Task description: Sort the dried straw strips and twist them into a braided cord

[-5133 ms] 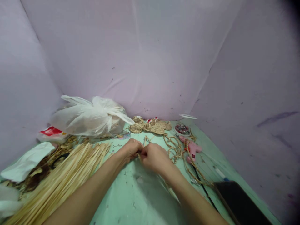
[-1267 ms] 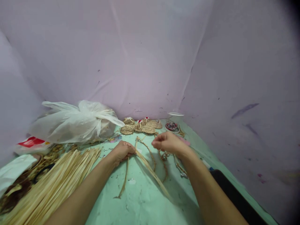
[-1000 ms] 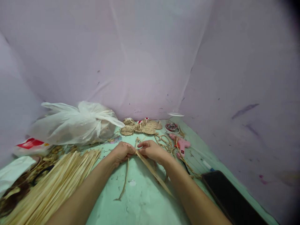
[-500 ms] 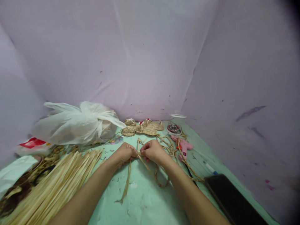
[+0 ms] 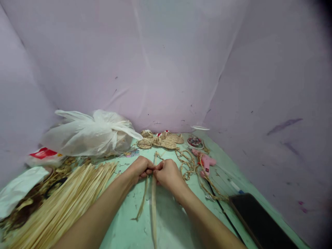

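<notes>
At the middle of the green table, my left hand (image 5: 141, 169) and my right hand (image 5: 166, 173) meet with fingers pinched on pale fibre strips. One long flat strip (image 5: 154, 211) runs down from between the fingertips toward the near edge. A shorter strip (image 5: 141, 207) with a frayed end hangs below my left hand. Beyond the fingers a thin end of the fibre points up the table. Loops of twisted fibre cord (image 5: 188, 162) lie to the right of my right hand. The exact crossing of the strips is hidden by the fingertips.
A bundle of pale strips (image 5: 67, 204) lies at left, below a white plastic bag (image 5: 90, 135). Woven fibre pieces (image 5: 166, 141) lie at the back. To the right are a pink glue gun (image 5: 206, 162), a black phone (image 5: 259, 219) and a round container (image 5: 194, 141).
The long strip now hangs straight down toward the near edge instead of slanting behind my right hand. My right hand has turned slightly and sits lower. The view has shifted a little.
</notes>
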A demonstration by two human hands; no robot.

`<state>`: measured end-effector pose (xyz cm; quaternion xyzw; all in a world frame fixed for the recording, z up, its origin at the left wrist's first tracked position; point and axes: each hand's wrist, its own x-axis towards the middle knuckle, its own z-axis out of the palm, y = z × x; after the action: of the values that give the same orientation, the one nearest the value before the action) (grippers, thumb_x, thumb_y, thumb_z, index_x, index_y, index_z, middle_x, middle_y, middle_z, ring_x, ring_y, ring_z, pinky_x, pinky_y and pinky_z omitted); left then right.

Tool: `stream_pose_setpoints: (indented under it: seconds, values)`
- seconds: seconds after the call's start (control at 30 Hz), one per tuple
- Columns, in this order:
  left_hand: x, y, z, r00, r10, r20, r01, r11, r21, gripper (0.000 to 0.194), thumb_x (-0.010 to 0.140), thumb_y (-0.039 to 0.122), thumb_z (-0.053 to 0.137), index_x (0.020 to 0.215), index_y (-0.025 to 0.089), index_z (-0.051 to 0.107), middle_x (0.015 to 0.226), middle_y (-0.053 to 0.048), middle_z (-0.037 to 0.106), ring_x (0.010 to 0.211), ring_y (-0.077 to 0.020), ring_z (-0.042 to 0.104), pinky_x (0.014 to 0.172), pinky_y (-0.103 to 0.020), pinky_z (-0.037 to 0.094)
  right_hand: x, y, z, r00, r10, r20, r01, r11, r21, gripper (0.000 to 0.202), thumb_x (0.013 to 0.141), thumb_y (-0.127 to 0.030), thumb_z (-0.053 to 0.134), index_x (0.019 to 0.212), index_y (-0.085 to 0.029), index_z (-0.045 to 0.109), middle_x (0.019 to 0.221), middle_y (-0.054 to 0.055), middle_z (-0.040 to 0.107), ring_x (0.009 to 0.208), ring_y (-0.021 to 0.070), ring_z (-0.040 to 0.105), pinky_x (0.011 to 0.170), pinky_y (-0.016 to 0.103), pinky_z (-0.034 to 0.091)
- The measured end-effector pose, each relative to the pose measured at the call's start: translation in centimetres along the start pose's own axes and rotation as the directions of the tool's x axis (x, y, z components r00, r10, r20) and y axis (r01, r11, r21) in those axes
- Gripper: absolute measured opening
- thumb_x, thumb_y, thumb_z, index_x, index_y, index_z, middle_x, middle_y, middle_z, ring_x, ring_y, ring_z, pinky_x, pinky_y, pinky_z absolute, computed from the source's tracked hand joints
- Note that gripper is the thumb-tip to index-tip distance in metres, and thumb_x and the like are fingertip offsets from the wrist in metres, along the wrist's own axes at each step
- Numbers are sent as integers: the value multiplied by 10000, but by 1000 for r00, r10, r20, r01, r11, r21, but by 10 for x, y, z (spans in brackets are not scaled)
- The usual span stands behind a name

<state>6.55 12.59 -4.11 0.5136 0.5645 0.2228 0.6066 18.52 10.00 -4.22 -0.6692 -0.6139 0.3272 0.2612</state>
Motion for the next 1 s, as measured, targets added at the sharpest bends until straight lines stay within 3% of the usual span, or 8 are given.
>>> stream_pose_setpoints:
  seconds: [0.13,0.27,0.3,0.43,0.53,0.63,0.77,1.0]
  values:
    - [0,0,-1,999,23,27,-22,999,-30,150,495,210,485,439,177,349,370,89,227,317,-16,116,353,-210,22,-7,-9,-5,991,7,135,-17,997,76,107,571,-111,527,491,-156,581,448,22,559,469,124,530,446,202,342]
    - [-3,-1,-2,998,46,38,-45,999,-31,139,487,209,494,448,174,365,369,91,235,316,-16,132,355,-212,22,-2,-8,-23,930,69,361,-146,971,191,96,601,-133,531,513,-147,567,499,22,581,444,106,512,439,197,378]
    - [-3,-1,-2,998,49,42,-48,998,-31,156,489,215,499,447,177,353,370,92,231,316,-17,134,356,-212,22,1,-6,-28,927,91,365,-174,964,203,80,610,-138,533,542,-144,574,527,26,592,455,105,518,446,197,389]
    - [-4,-1,-2,998,59,37,-58,998,-31,214,499,226,515,454,190,309,369,93,224,318,-20,135,355,-212,23,13,1,-36,994,74,83,-97,941,324,11,632,-142,557,626,-145,566,563,12,581,526,97,532,494,176,411]
    - [-3,-2,-2,997,72,22,-71,997,-18,211,516,221,512,454,189,312,359,90,226,318,-26,146,353,-209,42,14,-1,-25,960,92,264,-211,860,465,42,674,-136,520,633,-143,530,549,8,544,525,98,533,519,194,435]
    - [-4,-2,-1,997,80,9,-80,997,14,158,522,194,495,447,181,356,337,86,233,315,-33,148,352,-212,59,10,-5,-12,898,95,430,-311,829,465,117,682,-103,472,572,-142,482,465,-17,464,384,65,420,396,180,354]
    - [-7,1,-2,997,76,2,-75,994,78,70,532,177,493,467,156,477,312,77,252,312,-44,147,353,-225,62,10,-3,-5,919,105,381,-276,861,427,179,666,-125,474,493,-151,440,376,-61,341,299,34,222,313,180,138]
    - [-9,4,-5,991,131,-17,-126,975,183,87,517,117,504,431,135,505,311,73,264,342,-43,175,383,-223,96,13,7,1,954,107,279,-222,880,420,89,597,-144,488,508,-145,496,390,-59,409,313,39,218,336,200,127]
